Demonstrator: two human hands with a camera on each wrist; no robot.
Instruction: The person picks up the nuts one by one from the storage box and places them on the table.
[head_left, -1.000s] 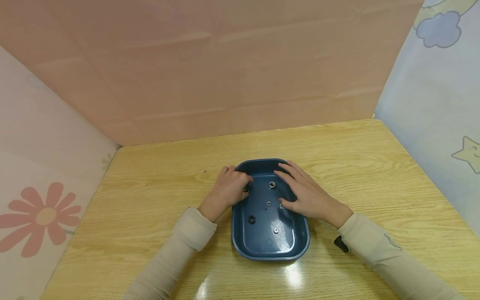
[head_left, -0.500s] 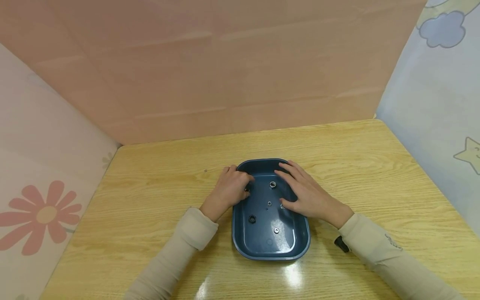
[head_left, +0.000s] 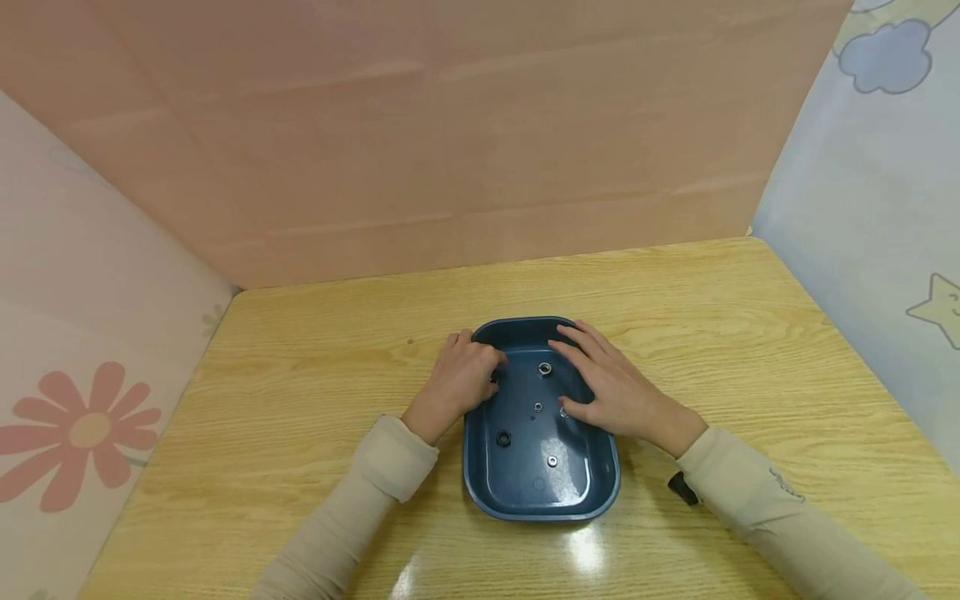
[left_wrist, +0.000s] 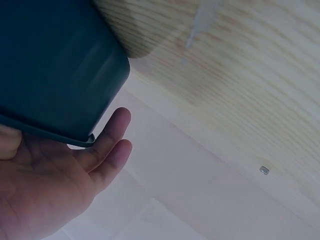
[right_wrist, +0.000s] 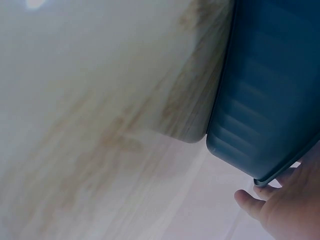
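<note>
A dark blue plastic tray (head_left: 517, 487) lies on the table in the head view, with several metal nuts spread over its floor. My left hand (head_left: 459, 375) grips the tray's left rim; index finger and thumb reach inside, while the left wrist view shows other fingers outside the wall. A dark nut is partly hidden by that thumb. My right hand (head_left: 611, 387) rests over the right rim, its fingers spread and fairly straight. Its thumb partly covers a silver nut (head_left: 565, 412). Other pieces include a silver nut (head_left: 544, 369), a dark nut (head_left: 504, 438) and a small nut (head_left: 552, 462).
A tiny metal piece (left_wrist: 264, 170) sits on the wooden table (head_left: 322, 358), left of the tray. Some black object (head_left: 682, 488) shows beneath the right sleeve. A pinkish-brown sheet (head_left: 450, 125) stands behind the table, with patterned walls on both sides.
</note>
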